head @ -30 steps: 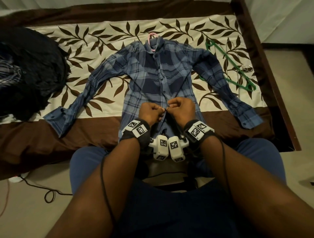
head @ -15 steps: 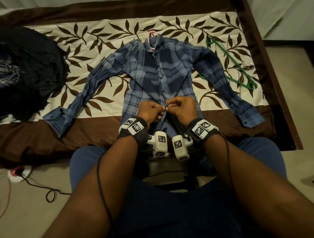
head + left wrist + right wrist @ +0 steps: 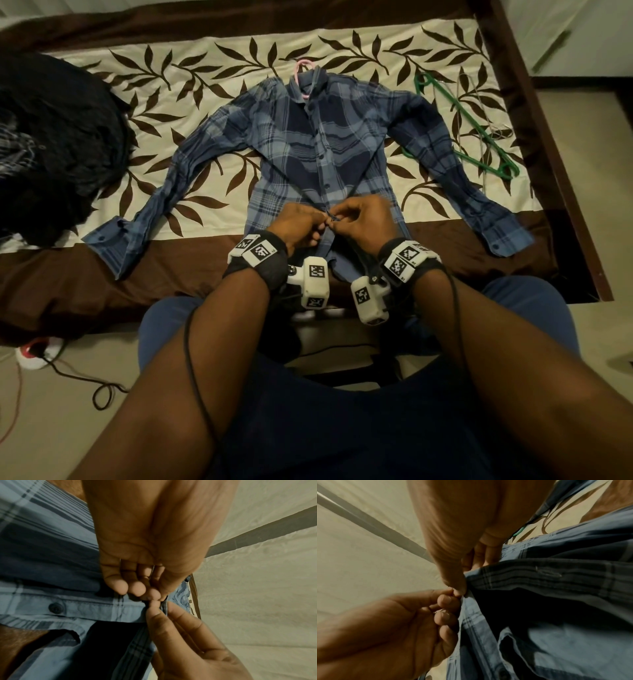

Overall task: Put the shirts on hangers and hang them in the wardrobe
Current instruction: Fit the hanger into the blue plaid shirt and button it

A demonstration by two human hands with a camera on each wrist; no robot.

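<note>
Shirt [image 3: 318, 144], blue plaid with long sleeves, lies flat and face up on the bed [image 3: 205, 68], its sleeves spread out to either side over the leaf-patterned cover. Its collar points toward the far side of the bed, and a pink hanger [image 3: 303, 68] shows its hook sticking out of the collar. Most of the front placket is buttoned; the lower part near the hem is parted.

Both hands meet at the placket low on the shirt. The left hand [image 3: 298, 222] has its fingers [image 3: 135, 588] curled, pinching the button edge of the cloth. The right hand [image 3: 363, 219] has thumb and fingers [image 3: 458, 586] pinching the opposite edge, fingertips of the 2 hands touching.

A green hanger [image 3: 459, 116] lies on the bed just beside the shirt's sleeve on the right. A dark heap of clothes [image 3: 51, 147] sits at the bed's left. On the floor at the lower left lies a white and red power strip [image 3: 36, 351] with a cable.
</note>
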